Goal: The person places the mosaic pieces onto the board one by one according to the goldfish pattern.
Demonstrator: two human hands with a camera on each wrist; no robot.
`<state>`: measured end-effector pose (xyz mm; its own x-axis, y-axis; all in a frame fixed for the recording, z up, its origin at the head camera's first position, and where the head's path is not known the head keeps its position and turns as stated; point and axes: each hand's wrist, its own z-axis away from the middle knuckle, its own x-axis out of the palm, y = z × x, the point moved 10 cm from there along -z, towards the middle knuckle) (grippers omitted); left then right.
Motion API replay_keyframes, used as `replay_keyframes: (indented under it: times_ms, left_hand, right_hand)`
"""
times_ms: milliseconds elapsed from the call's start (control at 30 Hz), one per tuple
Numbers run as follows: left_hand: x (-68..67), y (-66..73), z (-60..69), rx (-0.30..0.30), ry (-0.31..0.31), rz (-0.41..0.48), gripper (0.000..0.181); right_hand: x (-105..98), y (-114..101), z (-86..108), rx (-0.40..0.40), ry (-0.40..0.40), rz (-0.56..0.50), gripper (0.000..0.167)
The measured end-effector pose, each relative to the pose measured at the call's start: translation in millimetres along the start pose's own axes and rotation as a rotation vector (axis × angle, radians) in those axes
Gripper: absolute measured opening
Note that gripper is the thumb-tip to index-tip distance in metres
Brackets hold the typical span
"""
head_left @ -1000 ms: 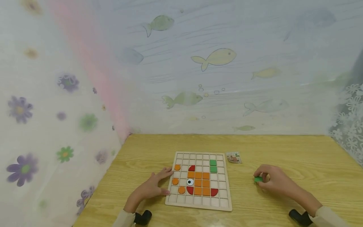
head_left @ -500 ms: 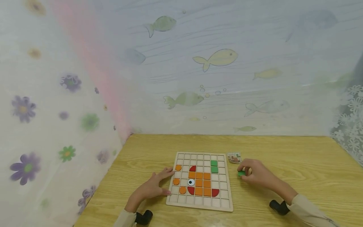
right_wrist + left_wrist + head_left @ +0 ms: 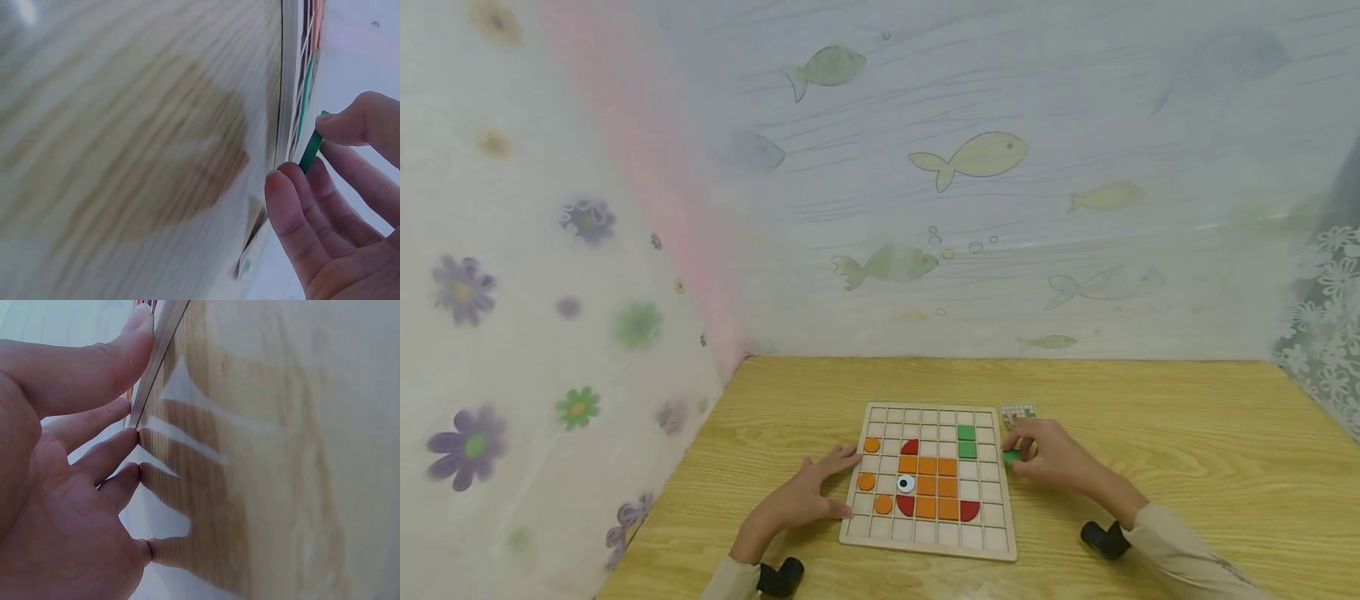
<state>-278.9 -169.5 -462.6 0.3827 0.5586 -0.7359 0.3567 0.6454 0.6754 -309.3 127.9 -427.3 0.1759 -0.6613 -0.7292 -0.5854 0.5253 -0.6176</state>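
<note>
A wooden grid board point(image 3: 925, 546) lies on the table, bearing orange squares point(image 3: 927, 486), red quarter-round pieces point(image 3: 970, 511), a white eye piece point(image 3: 906, 483), orange discs point(image 3: 867, 482) and two green squares point(image 3: 966, 442). My right hand point(image 3: 1056, 457) pinches a green square tile point(image 3: 311, 152) between thumb and fingers, just off the board's right edge. Against the board's left edge rests my left hand point(image 3: 801, 497), its fingers spread and fairly straight; in the left wrist view the thumb point(image 3: 119, 359) touches the board's rim.
A small picture card point(image 3: 1018, 412) lies beyond the board's upper right corner, partly behind the right hand. The wooden table point(image 3: 1210, 450) ends at a sheet with fish drawings point(image 3: 985, 154). A flower-patterned sheet point(image 3: 576, 406) hangs at the left.
My right hand has moved left with the green square tile, from the right part of the table to the board's edge. The left hand stays against the board.
</note>
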Motion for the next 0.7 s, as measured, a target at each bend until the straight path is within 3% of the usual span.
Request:
replay_keyframes:
  times_ms: [267,533,700]
  left_hand:
    - [0.3,-2.3,-0.9,0.001,-0.001,0.005,0.076]
    - [1.1,-3.8,-1.0,-0.002,-0.007,0.006,0.076]
    - [1.0,-2.8,-1.0,-0.004,-0.015,0.04,0.077]
  right_hand:
    - [14,-1,-12.7,0.011,-0.036,-0.065,0.015]
    - [22,2,-20.5,0.043,-0.054,-0.034,0.016]
    - [23,-1,-24.8,0.011,-0.07,-0.037,0.013]
